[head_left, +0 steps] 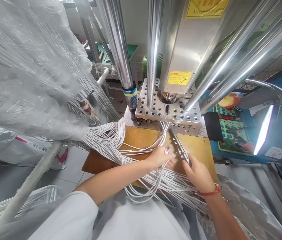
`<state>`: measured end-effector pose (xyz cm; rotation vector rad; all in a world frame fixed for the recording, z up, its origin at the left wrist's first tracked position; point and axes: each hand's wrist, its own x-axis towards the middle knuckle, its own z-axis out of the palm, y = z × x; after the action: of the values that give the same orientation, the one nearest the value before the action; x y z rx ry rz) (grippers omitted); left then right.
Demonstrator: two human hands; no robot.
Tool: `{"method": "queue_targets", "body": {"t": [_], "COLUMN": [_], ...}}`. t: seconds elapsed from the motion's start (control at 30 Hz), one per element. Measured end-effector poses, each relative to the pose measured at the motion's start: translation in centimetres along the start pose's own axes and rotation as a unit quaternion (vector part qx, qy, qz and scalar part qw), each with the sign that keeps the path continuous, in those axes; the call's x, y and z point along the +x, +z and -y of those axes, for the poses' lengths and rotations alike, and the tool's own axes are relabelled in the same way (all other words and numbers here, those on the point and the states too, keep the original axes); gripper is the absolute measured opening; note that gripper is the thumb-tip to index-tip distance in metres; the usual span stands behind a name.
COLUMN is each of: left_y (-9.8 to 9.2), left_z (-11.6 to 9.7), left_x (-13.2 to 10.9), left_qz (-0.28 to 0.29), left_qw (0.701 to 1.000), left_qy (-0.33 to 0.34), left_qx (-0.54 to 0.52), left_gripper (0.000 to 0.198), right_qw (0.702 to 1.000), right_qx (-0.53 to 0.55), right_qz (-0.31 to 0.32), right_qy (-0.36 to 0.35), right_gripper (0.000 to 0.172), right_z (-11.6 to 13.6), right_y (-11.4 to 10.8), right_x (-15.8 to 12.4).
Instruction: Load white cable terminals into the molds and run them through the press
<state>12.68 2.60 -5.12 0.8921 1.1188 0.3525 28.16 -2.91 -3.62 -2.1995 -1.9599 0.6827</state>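
Observation:
My left hand (161, 157) is closed around several thin white cables, whose small metal connector ends (168, 148) stick up past the fingers. These cables hang down in a loop in front of my body. My right hand (199, 173) grips the near end of a long dark metal bar (178, 144), which has small shiny pieces along its side. The bar slants over the yellow-brown board (141, 134), its far tip near the machine's metal base. Other white cables (163, 130) run from under the perforated steel plate (156, 111) toward the left bundle.
Steel columns (153, 50) rise around the press head (181, 63). A thick cable bundle (105, 140) lies at left beside plastic-wrapped wires (35, 66). More cables (181, 185) cross the board's near edge. At right are a control panel (231, 128) and a lit lamp (263, 130).

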Motion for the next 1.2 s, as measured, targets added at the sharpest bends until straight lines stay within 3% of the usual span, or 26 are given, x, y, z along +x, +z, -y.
{"method": "queue_targets", "body": {"t": [0.27, 0.5, 0.93, 1.0, 1.13, 1.2], "left_y": [1.1, 0.9, 0.9, 0.7, -0.1, -0.4], "left_z": [1.2, 0.7, 2.0, 1.7, 1.1, 1.1], "left_x": [1.1, 0.8, 0.8, 0.8, 1.0, 1.1], "left_qz": [0.026, 0.017, 0.069, 0.055, -0.052, -0.06], "left_qw": [0.999, 0.999, 0.996, 0.995, 0.991, 0.991], "left_qy": [0.019, 0.004, 0.049, 0.068, 0.106, 0.105], "left_qx": [0.034, 0.035, 0.034, 0.043, 0.057, 0.065], "left_gripper": [0.009, 0.009, 0.021, 0.026, 0.028, 0.024], "right_qw": [0.999, 0.998, 0.995, 0.996, 0.997, 0.998], "right_qx": [0.037, 0.064, -0.071, -0.058, -0.041, -0.041], "right_qz": [-0.013, -0.026, -0.066, -0.066, -0.06, -0.055], "right_qy": [-0.003, -0.005, -0.015, -0.013, -0.004, 0.002], "right_gripper": [0.032, 0.032, 0.035, 0.037, 0.038, 0.038], "right_z": [-0.2, -0.5, -0.1, -0.2, -0.7, -0.8], "right_y": [1.3, 1.6, 2.6, 2.4, 1.9, 1.8], "right_x": [-0.3, -0.4, -0.9, -0.9, -0.8, -0.7]}}
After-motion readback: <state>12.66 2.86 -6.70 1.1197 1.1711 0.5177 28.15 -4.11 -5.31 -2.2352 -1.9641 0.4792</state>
